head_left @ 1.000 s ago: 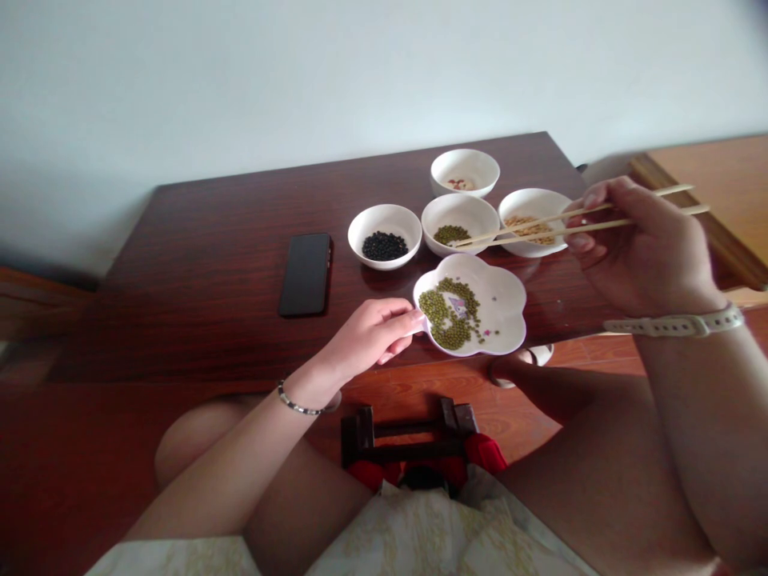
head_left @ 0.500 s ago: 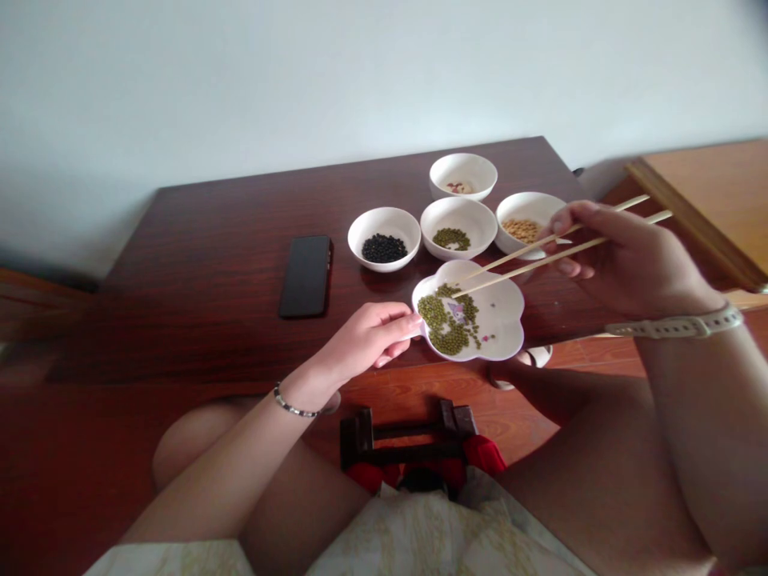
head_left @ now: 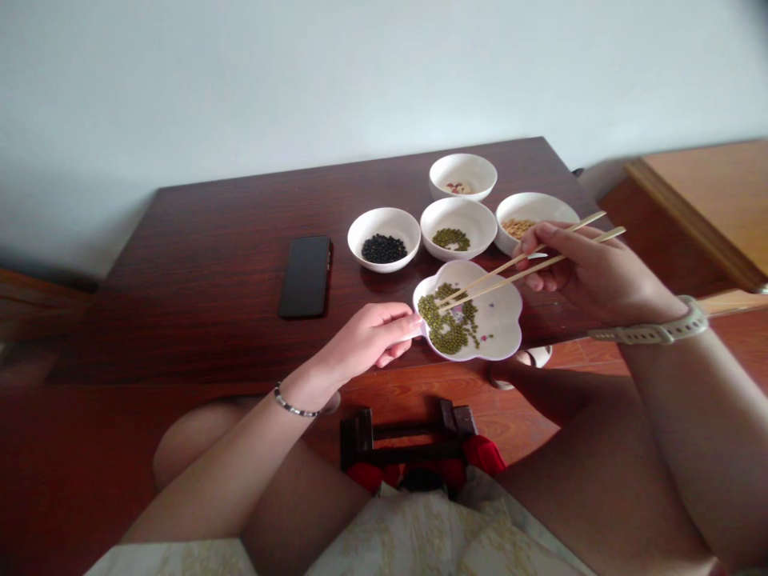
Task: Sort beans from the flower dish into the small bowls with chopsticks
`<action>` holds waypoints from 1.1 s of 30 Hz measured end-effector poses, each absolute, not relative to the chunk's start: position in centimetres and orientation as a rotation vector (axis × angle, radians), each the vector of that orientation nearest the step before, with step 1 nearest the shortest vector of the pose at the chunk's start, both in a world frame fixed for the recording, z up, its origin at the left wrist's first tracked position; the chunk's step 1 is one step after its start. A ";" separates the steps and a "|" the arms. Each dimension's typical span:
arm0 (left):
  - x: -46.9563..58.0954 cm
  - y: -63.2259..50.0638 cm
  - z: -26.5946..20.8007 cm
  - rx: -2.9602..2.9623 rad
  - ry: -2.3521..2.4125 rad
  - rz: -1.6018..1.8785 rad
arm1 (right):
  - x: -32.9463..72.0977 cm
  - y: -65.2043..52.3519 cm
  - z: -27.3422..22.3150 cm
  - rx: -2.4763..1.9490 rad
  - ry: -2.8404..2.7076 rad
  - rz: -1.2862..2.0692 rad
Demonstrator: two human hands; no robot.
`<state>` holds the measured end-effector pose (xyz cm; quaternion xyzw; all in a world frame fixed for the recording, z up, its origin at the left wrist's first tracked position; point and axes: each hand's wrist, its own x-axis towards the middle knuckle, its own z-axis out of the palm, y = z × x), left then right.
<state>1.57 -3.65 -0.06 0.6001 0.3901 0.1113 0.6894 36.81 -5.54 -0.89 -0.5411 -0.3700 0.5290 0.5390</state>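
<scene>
My left hand (head_left: 381, 336) is closed on the short handle of a white flower-shaped dish (head_left: 504, 312) at the table's front edge. Green mung beans (head_left: 450, 340) cover the left part of the dish, over a small printed picture. My right hand (head_left: 591, 272) grips a pair of wooden chopsticks (head_left: 510, 276), whose tips are close together among the beans. Whether a bean is pinched between the tips I cannot tell. Just behind the dish stands a white bowl (head_left: 459, 210) with more mung beans. The right hand partly covers a bowl (head_left: 543, 206) of yellowish beans (head_left: 516, 229).
A white bowl (head_left: 384, 220) of black beans stands left of centre, and a bowl (head_left: 462, 166) with a few red-and-white pieces at the back. A black phone (head_left: 306, 276) lies on the dark wooden table (head_left: 210, 256). A lighter wooden furniture piece (head_left: 714, 184) is at the right.
My right hand has moved left and slightly down, and the chopstick tips have shifted left and lower into the mung beans. My left hand and the dish have barely moved.
</scene>
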 end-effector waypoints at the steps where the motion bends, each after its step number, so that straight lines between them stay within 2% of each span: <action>1: 1.6 -3.6 0.3 1.343 0.880 0.226 | 36.7 -5.5 -1.0 -1.282 -0.876 1.242; 11: 1.8 -3.5 1.6 1.345 0.918 0.202 | 36.5 -5.6 -0.4 -1.215 -0.824 1.198; 25: 1.4 -3.7 -0.2 1.354 0.914 0.266 | 38.6 -2.9 0.0 -1.125 -0.587 0.909; 33: 0.7 -3.5 0.9 1.561 0.964 0.214 | 38.3 -2.8 -0.1 -1.089 -0.633 0.877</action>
